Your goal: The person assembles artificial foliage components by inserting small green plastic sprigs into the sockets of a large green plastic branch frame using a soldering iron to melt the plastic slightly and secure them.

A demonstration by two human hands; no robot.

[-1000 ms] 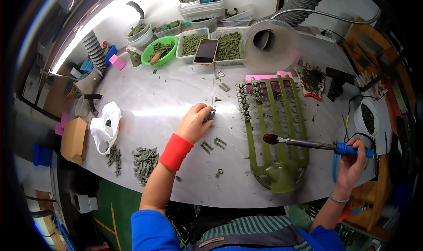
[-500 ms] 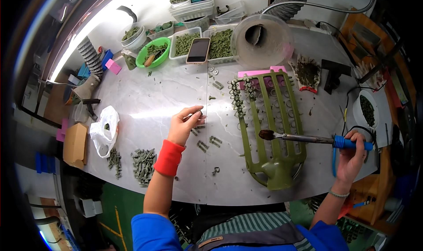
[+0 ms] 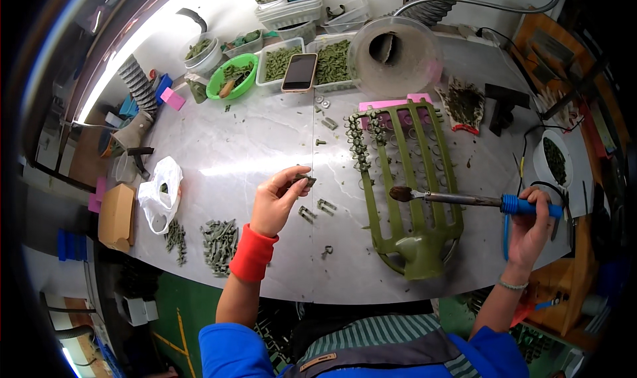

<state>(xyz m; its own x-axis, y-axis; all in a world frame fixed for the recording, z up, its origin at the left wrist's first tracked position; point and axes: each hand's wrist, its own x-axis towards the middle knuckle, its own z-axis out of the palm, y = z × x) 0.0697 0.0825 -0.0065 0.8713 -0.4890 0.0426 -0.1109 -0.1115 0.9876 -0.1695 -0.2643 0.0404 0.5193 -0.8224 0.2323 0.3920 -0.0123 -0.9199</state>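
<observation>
Our left hand (image 3: 277,202) has lifted 1 small green clip (image 3: 306,179) mid-tabletop, pinched, while our right hand (image 3: 531,222) keeps gripping the soldering iron (image 3: 458,198).

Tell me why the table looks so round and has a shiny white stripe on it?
In the head view, the fisheye lens bends the table edges toward the dark rim; the white stripe is glare from the bright strip at upper left; the left hand and right hand look sharp, not blurred.
</observation>
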